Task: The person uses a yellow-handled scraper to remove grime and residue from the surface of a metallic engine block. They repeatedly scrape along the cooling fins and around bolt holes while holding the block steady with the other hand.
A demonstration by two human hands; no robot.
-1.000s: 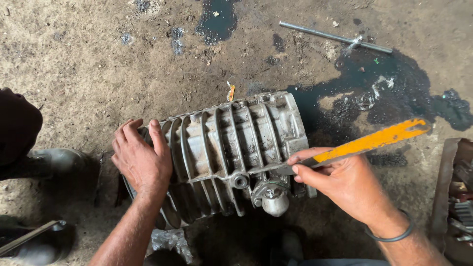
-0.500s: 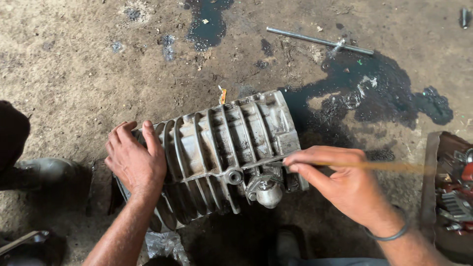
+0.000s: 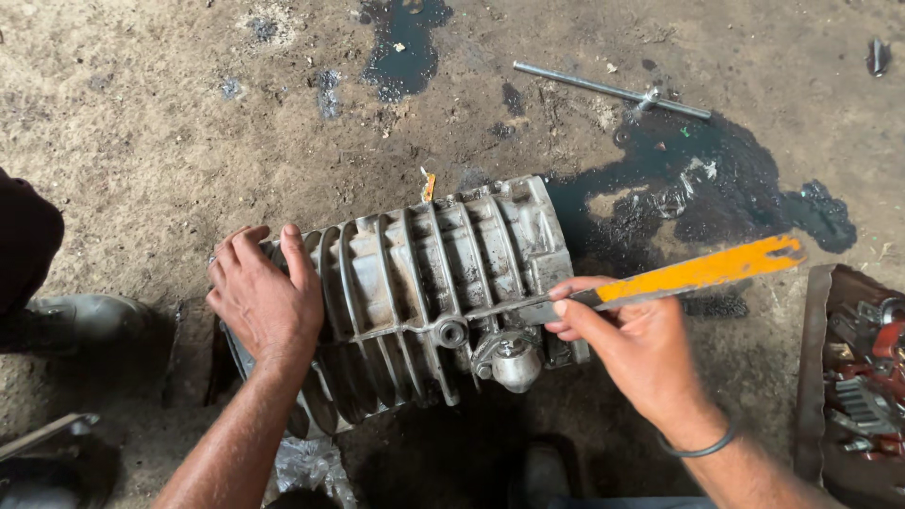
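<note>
From the head camera we see our left hand (image 3: 269,302) lying flat, fingers spread, on the left end of the ribbed metal engine casing (image 3: 424,292), which rests on the dirty floor (image 3: 141,141). Our right hand (image 3: 641,349) is closed around the orange-painted flat blade (image 3: 679,278), whose grey tip touches the casing just beside the round fitting (image 3: 514,363). A dark oil puddle (image 3: 716,179) spreads behind, and a steel rod (image 3: 608,90) lies near it.

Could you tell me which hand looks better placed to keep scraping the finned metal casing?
Probably the right hand: it grips the orange-painted blade touching the casing. The left hand only rests there.
</note>
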